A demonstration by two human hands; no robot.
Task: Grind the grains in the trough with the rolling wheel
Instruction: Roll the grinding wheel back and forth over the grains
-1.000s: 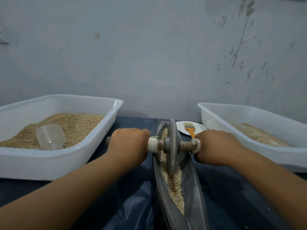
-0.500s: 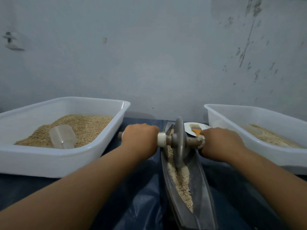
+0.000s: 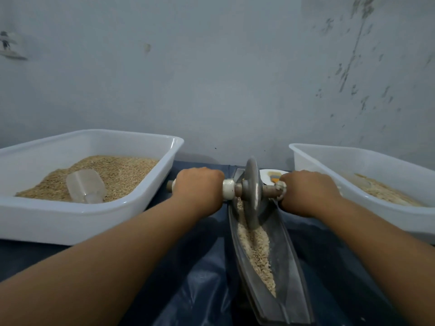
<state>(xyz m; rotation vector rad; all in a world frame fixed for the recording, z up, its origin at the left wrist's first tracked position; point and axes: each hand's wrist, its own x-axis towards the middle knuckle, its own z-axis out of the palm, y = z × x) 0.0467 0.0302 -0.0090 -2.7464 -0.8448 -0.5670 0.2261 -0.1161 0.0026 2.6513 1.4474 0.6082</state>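
Both hands, left hand (image 3: 199, 188) and right hand (image 3: 308, 191), grip the axle (image 3: 270, 191) ends, fingers curled, with the rolling wheel (image 3: 252, 194) standing in the trough (image 3: 289, 267) on grains (image 3: 256, 245).

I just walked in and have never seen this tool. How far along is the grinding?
Done: grains already lie in the trough, and the near ones look partly broken.
In hand: the left hand and right hand grip the axle, with the wheel standing in the grains towards the far end.
Left: many grains still look coarse, so more rolling seems needed.
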